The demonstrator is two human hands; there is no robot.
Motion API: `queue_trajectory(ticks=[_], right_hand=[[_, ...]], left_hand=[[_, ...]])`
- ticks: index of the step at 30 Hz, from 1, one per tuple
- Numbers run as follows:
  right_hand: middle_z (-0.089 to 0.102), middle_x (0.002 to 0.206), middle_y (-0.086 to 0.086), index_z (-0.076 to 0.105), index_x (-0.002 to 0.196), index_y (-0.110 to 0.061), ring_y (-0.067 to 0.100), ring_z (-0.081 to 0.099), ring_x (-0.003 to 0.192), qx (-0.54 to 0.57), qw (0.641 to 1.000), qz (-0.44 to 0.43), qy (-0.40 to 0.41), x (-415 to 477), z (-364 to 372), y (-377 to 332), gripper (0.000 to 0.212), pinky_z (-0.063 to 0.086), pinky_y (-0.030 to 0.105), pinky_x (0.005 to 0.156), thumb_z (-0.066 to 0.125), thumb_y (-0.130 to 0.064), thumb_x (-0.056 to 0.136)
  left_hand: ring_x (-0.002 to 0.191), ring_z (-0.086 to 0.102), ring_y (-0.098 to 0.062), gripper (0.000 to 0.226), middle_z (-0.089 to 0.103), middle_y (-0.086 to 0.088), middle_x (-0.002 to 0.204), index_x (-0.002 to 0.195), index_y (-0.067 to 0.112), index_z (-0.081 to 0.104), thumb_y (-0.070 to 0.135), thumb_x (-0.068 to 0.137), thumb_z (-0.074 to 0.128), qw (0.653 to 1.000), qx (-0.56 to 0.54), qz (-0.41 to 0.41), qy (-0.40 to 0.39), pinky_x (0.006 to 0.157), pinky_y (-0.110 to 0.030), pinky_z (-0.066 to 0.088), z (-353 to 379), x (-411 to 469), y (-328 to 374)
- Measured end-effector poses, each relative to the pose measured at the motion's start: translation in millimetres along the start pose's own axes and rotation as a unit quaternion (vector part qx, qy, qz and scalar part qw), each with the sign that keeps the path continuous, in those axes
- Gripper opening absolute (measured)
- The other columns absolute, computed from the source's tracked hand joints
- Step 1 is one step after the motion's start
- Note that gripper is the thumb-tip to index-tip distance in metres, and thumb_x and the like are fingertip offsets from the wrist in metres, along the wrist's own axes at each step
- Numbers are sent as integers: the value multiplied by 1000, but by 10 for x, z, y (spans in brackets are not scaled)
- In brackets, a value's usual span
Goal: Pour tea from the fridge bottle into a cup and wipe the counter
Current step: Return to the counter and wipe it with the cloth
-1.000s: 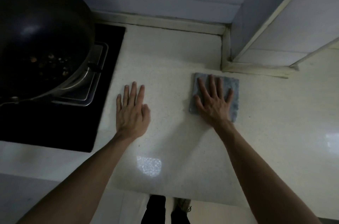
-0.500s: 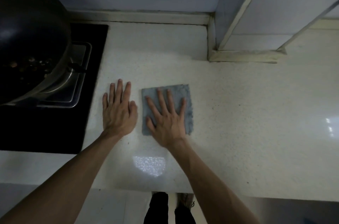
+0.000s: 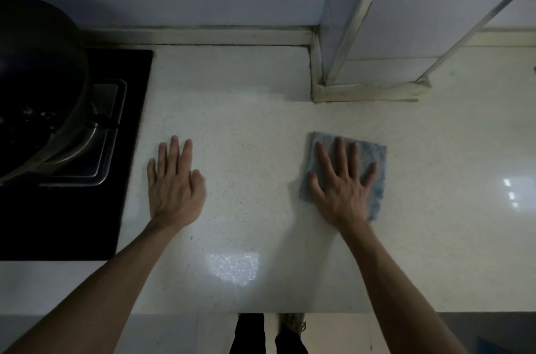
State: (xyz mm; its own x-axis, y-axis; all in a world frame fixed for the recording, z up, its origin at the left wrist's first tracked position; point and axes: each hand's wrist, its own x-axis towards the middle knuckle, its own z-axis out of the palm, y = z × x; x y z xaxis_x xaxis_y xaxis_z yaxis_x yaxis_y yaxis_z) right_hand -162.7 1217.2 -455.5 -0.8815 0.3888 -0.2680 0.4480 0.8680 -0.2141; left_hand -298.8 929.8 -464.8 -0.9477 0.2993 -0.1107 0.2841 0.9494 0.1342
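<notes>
Right hand (image 3: 343,191), fingers spread flat, presses a blue-grey cloth (image 3: 368,160) on the pale tabletop (image 3: 252,127); left hand (image 3: 174,185) rests flat, fingers straight, near a black stove (image 3: 66,208).

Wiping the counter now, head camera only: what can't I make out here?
Head view only.
Cup and bottle: out of frame.
Pan contents: too dark, and the pan is cut off by the left edge.
Cloth middle: covered by the right hand pressed flat on it.
Counter under the left hand: hidden by it.
Spills on the counter: too dim to tell.
</notes>
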Motion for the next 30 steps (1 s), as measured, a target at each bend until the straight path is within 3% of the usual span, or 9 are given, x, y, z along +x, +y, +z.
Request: queue_trajectory(ticks=[8, 15, 22, 27, 30], right_hand=[[-29, 159, 3, -16, 152, -34, 28, -29, 145, -15, 996, -83, -10, 615, 81, -1122, 72, -12, 65, 112, 17, -63, 96], [-23, 161, 4, -9, 155, -33, 28, -25, 146, -37, 983, -181, -19, 333, 328, -1619, 70, -14, 64, 112, 17, -63, 97], [-10, 164, 0, 1, 155, -38, 24, -18, 149, -19, 968, -249, -17, -269, 432, -1170, 66, -9, 61, 116, 23, -62, 97], [-11, 164, -2, 1, 155, -39, 23, -16, 150, -23, 977, -210, -24, -473, 306, -504, 66, -3, 59, 117, 22, -63, 97], [-17, 163, -3, -7, 153, -42, 22, -19, 149, -36, 987, -154, -25, -460, 160, -27, 66, -1, 60, 117, 14, -66, 95]], left_hand=[[150, -1, -24, 67, 1, -5, 163, 155, 22, 8, 39, 91, 19, 1000, 10, 4, -2, 121, -49, 7, -7, -3, -16], [150, 0, -25, 64, 1, -6, 163, 155, 21, 8, 36, 93, 18, 1000, 19, 15, -2, 121, -49, 9, 14, 7, -52], [150, -1, -24, 65, 1, -5, 163, 155, 21, 9, 35, 93, 22, 1000, 6, 10, -5, 121, -48, 6, 7, 12, -38], [150, 0, -26, 65, 2, -6, 163, 155, 20, 9, 35, 93, 21, 1000, 10, 9, -3, 121, -49, 7, 4, -1, -22], [150, 1, -26, 66, 2, -6, 163, 155, 20, 10, 37, 92, 18, 1000, 11, 7, -4, 121, -49, 7, 9, 4, -21]])
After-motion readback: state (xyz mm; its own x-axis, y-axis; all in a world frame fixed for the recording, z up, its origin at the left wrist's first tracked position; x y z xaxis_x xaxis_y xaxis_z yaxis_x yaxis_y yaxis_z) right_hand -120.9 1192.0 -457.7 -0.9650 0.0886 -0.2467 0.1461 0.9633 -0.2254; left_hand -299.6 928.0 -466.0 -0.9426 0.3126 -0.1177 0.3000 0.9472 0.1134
